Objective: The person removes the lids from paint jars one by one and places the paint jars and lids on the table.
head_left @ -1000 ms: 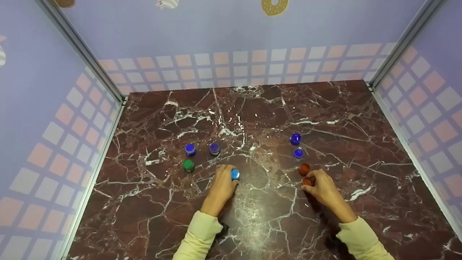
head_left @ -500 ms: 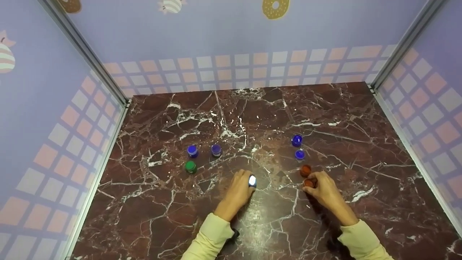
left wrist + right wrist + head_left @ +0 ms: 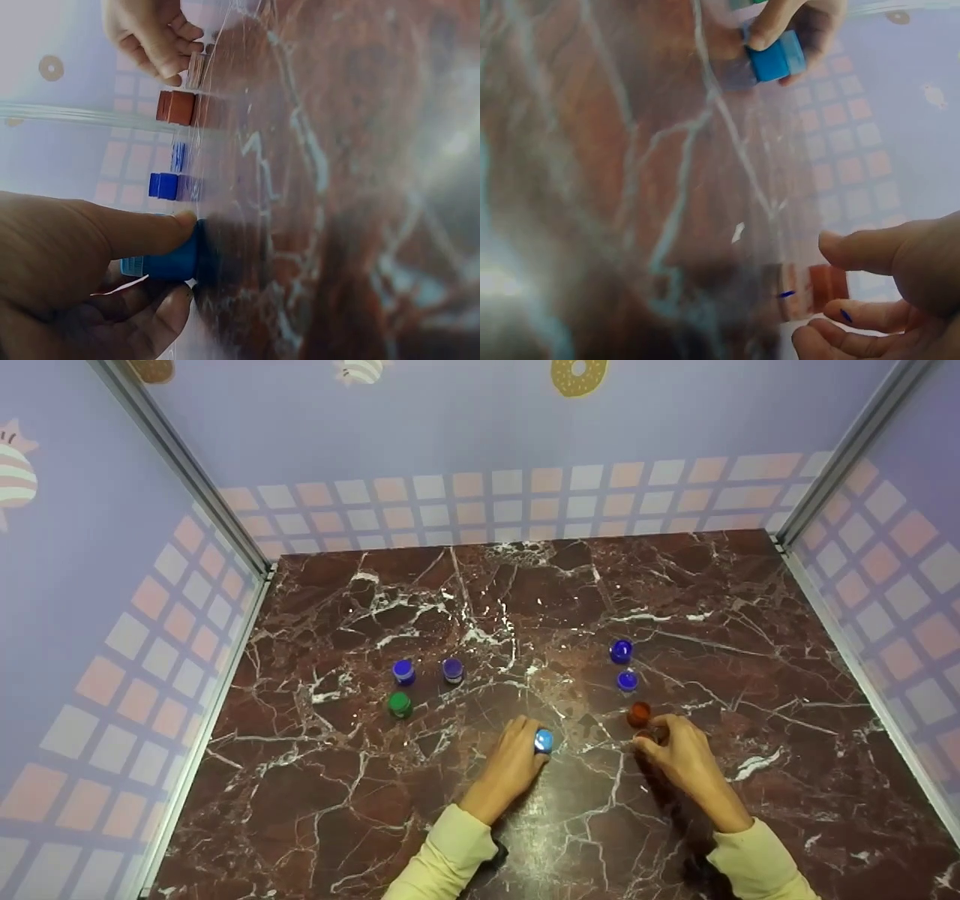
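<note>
The left hand (image 3: pixel 514 757) pinches a light-blue jar (image 3: pixel 544 741) by its sides, upright at the surface (image 3: pixel 375 810), its top uncovered, presumably to keep it level, while the right hand (image 3: pixel 684 754) pinches a reddish jar (image 3: pixel 801 289) just beside an orange jar (image 3: pixel 639 714), probably to steady it.

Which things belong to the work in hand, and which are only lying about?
Likely the job:
light blue jar in left hand
brownish piece in right hand

Apparently just lying about:
green jar
left blue jar
purple jar
upper right blue piece
lower right blue piece
orange jar
</note>
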### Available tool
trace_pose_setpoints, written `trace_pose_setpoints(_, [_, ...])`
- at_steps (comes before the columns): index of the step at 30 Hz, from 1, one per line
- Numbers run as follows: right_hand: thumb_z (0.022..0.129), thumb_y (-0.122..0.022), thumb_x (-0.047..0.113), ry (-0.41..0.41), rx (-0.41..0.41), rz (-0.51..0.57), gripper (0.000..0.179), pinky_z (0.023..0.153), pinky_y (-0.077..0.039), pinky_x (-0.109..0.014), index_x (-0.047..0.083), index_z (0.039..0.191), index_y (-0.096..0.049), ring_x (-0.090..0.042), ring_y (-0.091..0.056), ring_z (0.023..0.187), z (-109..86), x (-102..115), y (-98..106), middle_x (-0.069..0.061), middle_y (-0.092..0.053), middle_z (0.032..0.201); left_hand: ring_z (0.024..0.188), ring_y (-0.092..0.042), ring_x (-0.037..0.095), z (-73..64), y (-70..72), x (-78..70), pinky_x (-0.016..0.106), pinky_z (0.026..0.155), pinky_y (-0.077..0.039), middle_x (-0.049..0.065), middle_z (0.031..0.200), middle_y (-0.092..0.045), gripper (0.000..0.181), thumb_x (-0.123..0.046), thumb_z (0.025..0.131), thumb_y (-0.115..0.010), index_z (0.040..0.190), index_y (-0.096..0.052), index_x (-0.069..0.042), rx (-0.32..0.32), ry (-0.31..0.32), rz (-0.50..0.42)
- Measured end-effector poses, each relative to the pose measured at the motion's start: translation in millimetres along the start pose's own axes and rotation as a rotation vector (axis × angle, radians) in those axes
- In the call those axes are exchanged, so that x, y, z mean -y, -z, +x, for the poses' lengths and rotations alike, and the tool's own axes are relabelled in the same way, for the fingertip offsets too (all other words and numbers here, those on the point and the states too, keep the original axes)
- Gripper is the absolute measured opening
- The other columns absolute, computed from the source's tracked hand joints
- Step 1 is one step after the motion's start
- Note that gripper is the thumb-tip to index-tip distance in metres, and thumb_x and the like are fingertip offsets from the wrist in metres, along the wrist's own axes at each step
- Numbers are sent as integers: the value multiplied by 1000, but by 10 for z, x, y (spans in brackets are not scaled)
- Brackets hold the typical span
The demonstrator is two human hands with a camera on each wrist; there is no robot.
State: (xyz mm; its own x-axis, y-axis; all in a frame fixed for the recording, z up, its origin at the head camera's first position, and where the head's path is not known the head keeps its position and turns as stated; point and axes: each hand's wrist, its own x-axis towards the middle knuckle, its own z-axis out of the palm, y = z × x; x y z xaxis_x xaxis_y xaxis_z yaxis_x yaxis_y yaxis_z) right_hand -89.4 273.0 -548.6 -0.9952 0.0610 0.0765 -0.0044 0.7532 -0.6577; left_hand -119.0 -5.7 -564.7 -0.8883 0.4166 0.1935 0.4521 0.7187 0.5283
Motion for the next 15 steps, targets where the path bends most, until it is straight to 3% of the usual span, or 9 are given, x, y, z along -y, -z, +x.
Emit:
trace_pose_setpoints(4, [88,-81,12,8,-33,-13,35,75,-48,-49,-11,110,-66,-32,-58,80,0,133,31,-20,-64,93,100,-62,26,-7,-12,-20,37,90,-53,8,103,-63,39,-9,81,-86,114,-65,-4,-5,-10,15])
trace_pose_setpoints(9, [87,-82,8,123,-98,-42,28,78,-52,-52,-8,105,-68,-34,-62,84,6,370,-23,-19,-62,97,100,-63,25,-8,-21,-25,38,89,-53,7,103,-63,39,-10,80,-86,113,-66,-4,-5,4,24])
trace_pose_setpoints(15, [85,-83,11,214,-17,-73,25,73,-53,-48,-3,102,-71,-26,-58,78,48,660,-154,-11,-63,92,102,-64,27,-18,-27,-14,39,91,-53,8,105,-63,41,-10,81,-87,115,-66,-5,10,28,10])
